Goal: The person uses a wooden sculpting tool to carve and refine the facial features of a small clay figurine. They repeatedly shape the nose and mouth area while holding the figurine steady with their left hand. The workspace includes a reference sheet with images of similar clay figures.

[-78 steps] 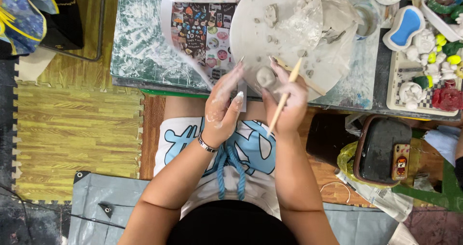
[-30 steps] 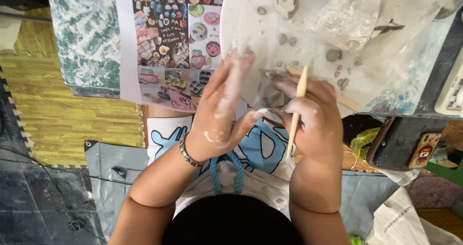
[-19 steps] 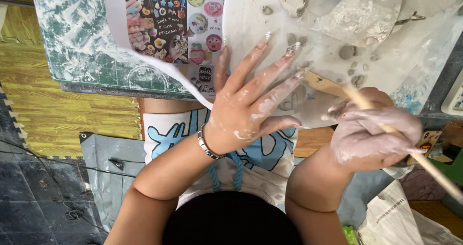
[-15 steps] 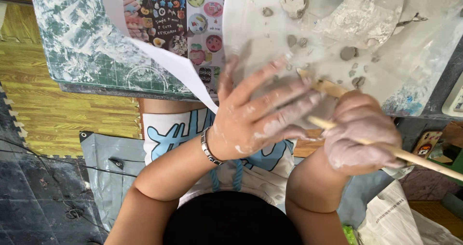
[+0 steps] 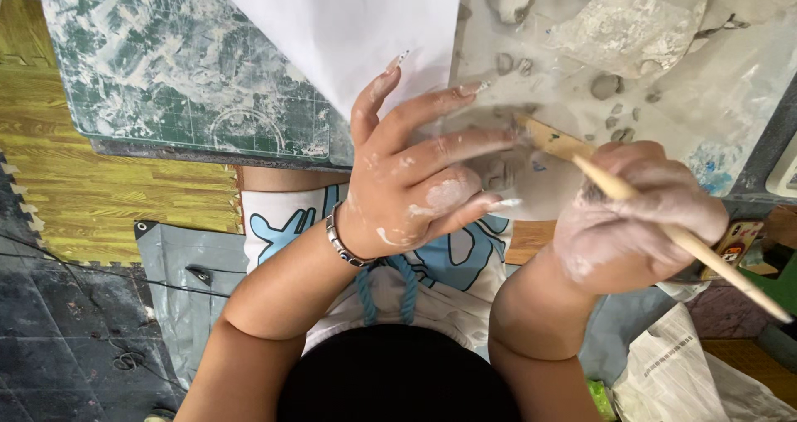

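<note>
My left hand (image 5: 415,173), smeared with pale clay and wearing a metal bracelet, cups a small grey clay piece (image 5: 501,171) in its spread fingers at the table's near edge. My right hand (image 5: 639,218), also coated in clay, grips a long wooden modelling tool (image 5: 664,227). The tool's flat end reaches up to the left and touches the clay piece by my left fingertips. Both hands hover over my lap, which is covered by a white and blue apron.
A white paper sheet (image 5: 357,31) overlaps a clay-stained green cutting mat (image 5: 183,81). To the right lies a pale work board (image 5: 722,115) with loose clay bits (image 5: 606,85) and a crumpled clay-smeared plastic sheet (image 5: 639,19). Yellow foam floor mats (image 5: 108,189) lie to the left.
The printed sheet has turned over to its blank white side. My right hand with the tool swung out to the right, then its tip came back to the clay in my left hand.
</note>
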